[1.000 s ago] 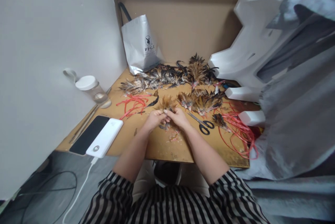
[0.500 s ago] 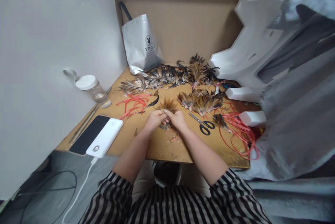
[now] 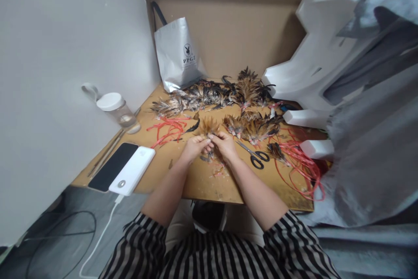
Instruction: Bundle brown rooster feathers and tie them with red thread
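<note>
Reckoned from the two hands as the clock's centre, a clear cylindrical bottle with a round white lid [image 3: 117, 111] stood between nine and ten o'clock. A flat black-screened phone [image 3: 111, 167] and a glossy white power bank [image 3: 132, 170] lay side by side between eight and nine, a thin white cable [image 3: 107, 230] running down from the power bank. Thin red plastic strips [image 3: 168, 130] lay spread between nine and ten, and a silver tote bag with a black rabbit print [image 3: 178, 59] leaned at eleven. The bare left hand [image 3: 197, 147] had its grip pinched on the base of a tuft of golden-brown feathers [image 3: 209, 126], which fanned out toward twelve, just above the yellow-brown wooden surface [image 3: 199, 187]. Beyond it at twelve lay a long heap of dark, pale-flecked feathers [image 3: 204, 95]. The bare right hand [image 3: 225, 146] met the left at the tuft, its grip grasping the same base; the fingertips partly hid the held part. Small red scraps [image 3: 219, 171] lay near six. Brown feather bunches [image 3: 253, 126] lay between two and three, and black-handled metal scissors [image 3: 253, 153], blades parted slightly, between three and four. Farther right, a tangle of glossy red strips [image 3: 305, 161] lay between three and four.
</note>
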`<state>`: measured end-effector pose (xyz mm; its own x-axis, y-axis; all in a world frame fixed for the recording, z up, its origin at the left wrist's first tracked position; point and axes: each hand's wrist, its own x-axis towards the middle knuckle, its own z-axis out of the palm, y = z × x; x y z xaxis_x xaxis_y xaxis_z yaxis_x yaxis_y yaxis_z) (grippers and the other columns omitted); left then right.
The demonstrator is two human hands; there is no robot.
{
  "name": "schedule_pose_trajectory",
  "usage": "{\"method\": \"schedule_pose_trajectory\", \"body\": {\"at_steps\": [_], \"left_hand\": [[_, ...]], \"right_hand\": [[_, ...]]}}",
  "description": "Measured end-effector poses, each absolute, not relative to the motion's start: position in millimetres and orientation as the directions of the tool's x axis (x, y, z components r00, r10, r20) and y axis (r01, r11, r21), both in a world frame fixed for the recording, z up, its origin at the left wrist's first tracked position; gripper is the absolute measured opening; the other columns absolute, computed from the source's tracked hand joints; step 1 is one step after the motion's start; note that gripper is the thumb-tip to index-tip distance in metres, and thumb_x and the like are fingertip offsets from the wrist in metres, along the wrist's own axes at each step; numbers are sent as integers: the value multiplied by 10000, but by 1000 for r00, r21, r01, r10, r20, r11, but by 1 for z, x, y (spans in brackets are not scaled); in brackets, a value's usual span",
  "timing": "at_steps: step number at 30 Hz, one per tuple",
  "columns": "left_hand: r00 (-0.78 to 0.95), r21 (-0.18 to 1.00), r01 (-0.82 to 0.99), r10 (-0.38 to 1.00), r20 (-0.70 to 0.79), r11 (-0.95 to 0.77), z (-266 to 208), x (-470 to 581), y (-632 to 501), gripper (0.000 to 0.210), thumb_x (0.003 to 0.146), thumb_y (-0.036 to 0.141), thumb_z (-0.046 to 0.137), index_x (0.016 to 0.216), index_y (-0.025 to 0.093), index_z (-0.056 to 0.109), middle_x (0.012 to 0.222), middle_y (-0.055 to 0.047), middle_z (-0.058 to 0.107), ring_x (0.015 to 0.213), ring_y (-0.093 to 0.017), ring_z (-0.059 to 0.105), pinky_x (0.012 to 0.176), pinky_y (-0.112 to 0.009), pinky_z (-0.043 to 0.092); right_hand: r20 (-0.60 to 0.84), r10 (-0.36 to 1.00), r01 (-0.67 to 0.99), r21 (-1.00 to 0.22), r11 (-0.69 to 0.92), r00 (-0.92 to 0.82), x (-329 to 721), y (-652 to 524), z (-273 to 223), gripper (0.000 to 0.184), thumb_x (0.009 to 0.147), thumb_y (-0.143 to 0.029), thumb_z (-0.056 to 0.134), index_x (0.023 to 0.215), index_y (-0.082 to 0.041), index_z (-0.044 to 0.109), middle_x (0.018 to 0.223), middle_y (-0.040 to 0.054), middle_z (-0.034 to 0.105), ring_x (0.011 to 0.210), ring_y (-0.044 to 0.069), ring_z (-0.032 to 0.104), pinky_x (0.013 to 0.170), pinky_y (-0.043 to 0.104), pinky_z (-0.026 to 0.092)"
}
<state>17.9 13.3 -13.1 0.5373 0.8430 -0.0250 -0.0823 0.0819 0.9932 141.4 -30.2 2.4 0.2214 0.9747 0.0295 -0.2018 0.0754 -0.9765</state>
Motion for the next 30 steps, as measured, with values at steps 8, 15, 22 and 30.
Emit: {"method": "schedule_pose_trajectory", "body": {"at_steps": [8, 15, 22, 30], "left_hand": [[427, 968, -216, 904, -27, 131, -2, 15, 13, 250, 649, 361, 660, 662, 112, 643, 579, -31, 605, 438, -53, 475, 443, -181, 340], [306, 895, -406, 950, -57, 185, -2, 11, 19, 245, 630, 334, 685, 724, 115, 628, 661, -29, 628, 477, -37, 477, 448, -161, 321], [296, 902, -392, 953, -61, 180, -4, 12, 19, 265, 624, 338, 685, 745, 111, 626, 660, -31, 631, 472, -36, 472, 444, -162, 318], [313, 913, -371, 948, -50, 171, -7, 12, 20, 257, 639, 341, 670, 742, 111, 620, 667, -25, 631, 474, -34, 477, 442, -158, 322]], "right_hand": [[16, 949, -177, -981, 75, 315, 153, -28, 6, 332, 585, -446, 662, 719, -147, 601, 550, -14, 571, 469, 81, 459, 484, 206, 361], [40, 978, 436, -898, -53, 203, 190, -28, 6, 260, 639, -372, 589, 691, -125, 652, 589, 16, 609, 505, 103, 484, 517, 220, 364], [54, 971, 834, -525, -171, 234, 185, -35, 12, 229, 704, -379, 536, 716, -191, 665, 698, 38, 657, 636, 137, 553, 574, 225, 345], [56, 983, 907, -397, -139, 175, 169, -38, 9, 159, 695, -228, 517, 715, -187, 670, 750, 79, 671, 660, 151, 565, 571, 233, 325]]}}
